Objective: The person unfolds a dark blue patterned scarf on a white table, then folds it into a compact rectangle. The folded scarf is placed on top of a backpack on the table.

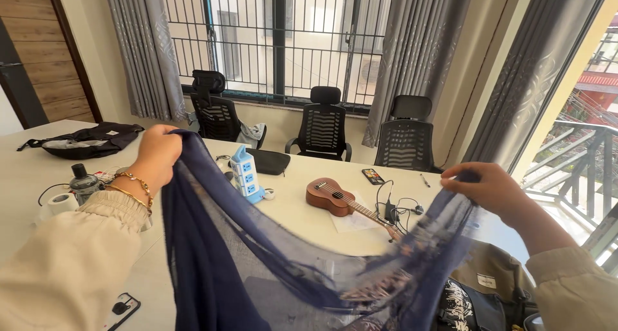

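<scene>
Nearest my view, the dark blue scarf (257, 266) hung slack between both hands above the white table (296, 218). My left hand (156, 152) pinched its upper corner in closed fingers; beyond those fingers stood a blue power strip tower (246, 173) and a ukulele (341, 201). My right hand (490, 188) clamped the other end.

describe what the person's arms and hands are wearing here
Both arms are in loose cream, beige-toned long sleeves with gathered cuffs. The left hand has gold chain bracelets at its wrist. The right hand is bare, with no jewellery visible.
</scene>
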